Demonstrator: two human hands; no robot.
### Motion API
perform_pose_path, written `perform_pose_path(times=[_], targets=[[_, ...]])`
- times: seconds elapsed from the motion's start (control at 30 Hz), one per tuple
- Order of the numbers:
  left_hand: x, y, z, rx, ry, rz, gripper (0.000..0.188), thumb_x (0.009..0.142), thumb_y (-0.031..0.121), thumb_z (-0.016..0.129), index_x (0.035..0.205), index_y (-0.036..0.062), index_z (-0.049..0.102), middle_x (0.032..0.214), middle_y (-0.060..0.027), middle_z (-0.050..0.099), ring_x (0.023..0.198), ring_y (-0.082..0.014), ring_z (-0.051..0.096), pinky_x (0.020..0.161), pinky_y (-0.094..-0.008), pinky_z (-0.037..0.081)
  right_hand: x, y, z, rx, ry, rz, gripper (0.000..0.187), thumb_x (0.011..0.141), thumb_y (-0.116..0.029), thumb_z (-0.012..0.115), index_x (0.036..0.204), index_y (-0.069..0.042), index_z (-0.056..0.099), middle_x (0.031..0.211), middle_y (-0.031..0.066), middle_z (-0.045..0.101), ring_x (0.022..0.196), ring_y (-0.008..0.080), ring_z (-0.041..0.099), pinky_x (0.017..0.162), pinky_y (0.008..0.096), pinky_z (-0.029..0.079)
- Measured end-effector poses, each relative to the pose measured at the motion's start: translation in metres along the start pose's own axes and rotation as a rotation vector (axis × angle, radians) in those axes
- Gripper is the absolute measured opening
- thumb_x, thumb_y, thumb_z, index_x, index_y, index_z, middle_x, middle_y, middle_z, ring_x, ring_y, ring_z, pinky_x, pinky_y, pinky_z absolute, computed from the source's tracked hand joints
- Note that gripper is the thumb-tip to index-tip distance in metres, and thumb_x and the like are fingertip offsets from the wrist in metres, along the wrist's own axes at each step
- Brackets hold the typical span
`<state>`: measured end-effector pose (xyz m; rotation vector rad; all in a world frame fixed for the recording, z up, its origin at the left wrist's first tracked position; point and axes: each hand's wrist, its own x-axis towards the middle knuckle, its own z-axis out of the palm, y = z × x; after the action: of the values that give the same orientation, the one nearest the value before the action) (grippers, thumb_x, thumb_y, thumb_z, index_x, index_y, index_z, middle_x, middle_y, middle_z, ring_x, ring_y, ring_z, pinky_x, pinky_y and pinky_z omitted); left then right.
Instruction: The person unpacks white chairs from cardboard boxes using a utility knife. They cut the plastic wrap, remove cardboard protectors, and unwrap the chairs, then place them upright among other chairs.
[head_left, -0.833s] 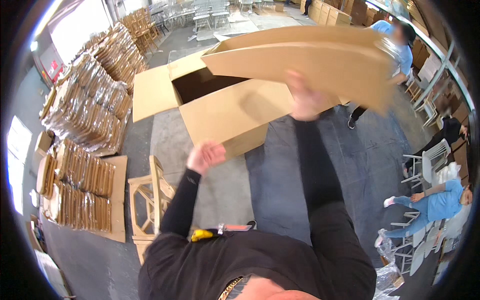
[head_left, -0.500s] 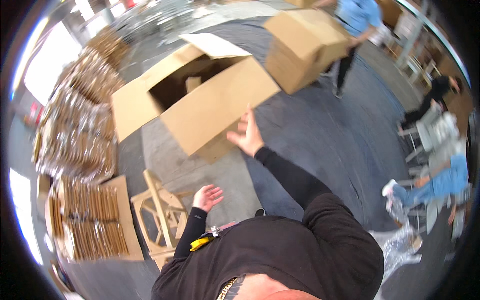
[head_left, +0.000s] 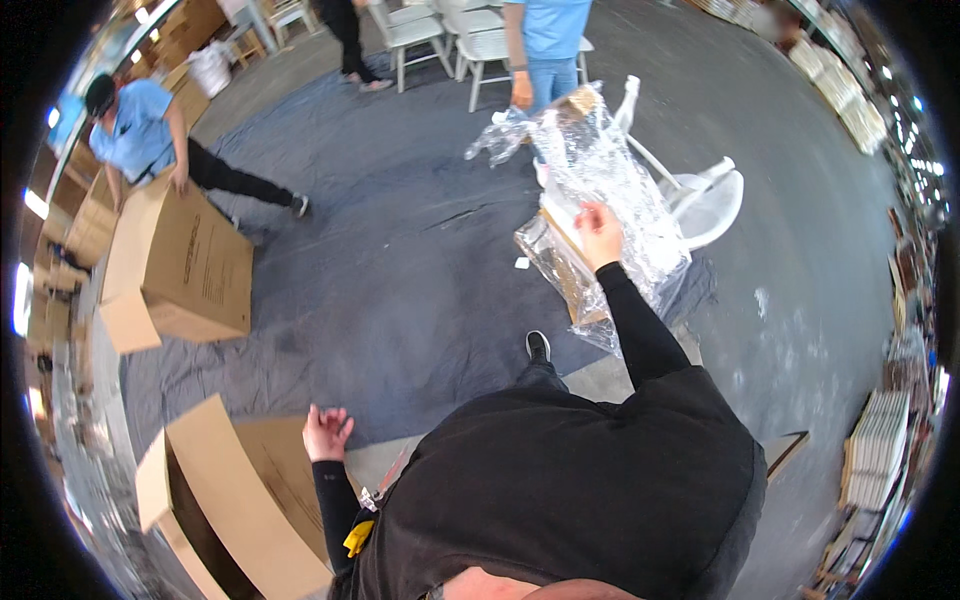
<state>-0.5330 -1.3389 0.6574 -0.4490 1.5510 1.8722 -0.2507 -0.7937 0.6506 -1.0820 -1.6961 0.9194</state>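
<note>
- Right hand is stretched forward, fingers closing on the clear plastic wrap around a flat wooden piece on the grey floor covering.
- Left hand is empty, fingers loosely spread, just beside the open cardboard box.
- Risk: a tug on loose film could tear it or tip the piece onto the white chair.
- Versus 0.5 s ago: view has swung away from the boxes; the right hand now reaches for the wrap, not a box.

light: bright, even | glare: left rim | edges: fisheye-bent, dark | blur: slight
</note>
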Motion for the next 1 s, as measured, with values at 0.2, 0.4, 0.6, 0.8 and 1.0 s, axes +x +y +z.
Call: perform_pose_path(times=[0.2,0.4,0.6,0.8,1.0], targets=[[0.056,0.017,0.263,0.278,-0.431,0.098,0.02,0.097,0.026,0.056,0.092,0.0079,0.061,0.092,-0.011,0.067,0.091,-0.0297,0.068,0.075,-0.0495,0.058,0.148,0.041,-0.06,-0.478,0.26,-0.242,0.059,0.082,-0.036,0.074,0.127,-0.001,0.056,0.12,0.018,0.063,0.109,0.0289,0.062,0.093,0.0374,0.049],[0.05,-0.034,0.506,0.625,-0.761,0.125,0.024,0.099,0.028,0.055,0.108,0.006,0.057,0.104,-0.0095,0.065,0.098,-0.0226,0.066,0.077,-0.0386,0.057,0.293,0.075,-0.047,-0.11,-0.149,0.296,0.101,0.069,-0.047,0.085,0.138,0.013,0.04,0.103,0.0233,0.067,0.088,0.0257,0.066,0.082,0.0377,0.053],[0.084,-0.032,0.713,0.814,-0.703,0.233,0.071,0.084,0.064,0.061,0.127,0.0089,0.052,0.119,-0.0108,0.06,0.108,-0.0237,0.058,0.082,-0.0472,0.051,0.313,0.066,-0.023,0.109,-0.09,-0.147,0.035,0.082,-0.016,0.075,0.11,0.005,0.068,0.07,0.004,0.067,0.061,0.0074,0.058,0.057,0.0257,0.047],[0.107,-0.023,0.864,1.452,-0.634,0.199,0.084,0.068,0.067,0.071,0.115,-0.0026,0.066,0.117,-0.0229,0.065,0.098,-0.0342,0.066,0.077,-0.054,0.053,0.262,0.028,-0.003,-0.051,-0.148,-0.298,0.032,0.083,-0.013,0.07,0.114,-0.006,0.069,0.065,0.0127,0.059,0.055,0.0203,0.059,0.055,0.0338,0.045],[0.152,-0.029,0.824,0.897,-0.826,0.194,0.033,0.074,0.02,0.074,0.092,-0.0076,0.068,0.09,-0.0152,0.07,0.078,-0.0232,0.069,0.071,-0.0358,0.055,0.248,0.04,-0.011,0.264,-0.329,-0.181,0.035,0.085,-0.019,0.072,0.117,-0.005,0.067,0.084,0.0098,0.069,0.07,0.0195,0.066,0.065,0.0319,0.05]])
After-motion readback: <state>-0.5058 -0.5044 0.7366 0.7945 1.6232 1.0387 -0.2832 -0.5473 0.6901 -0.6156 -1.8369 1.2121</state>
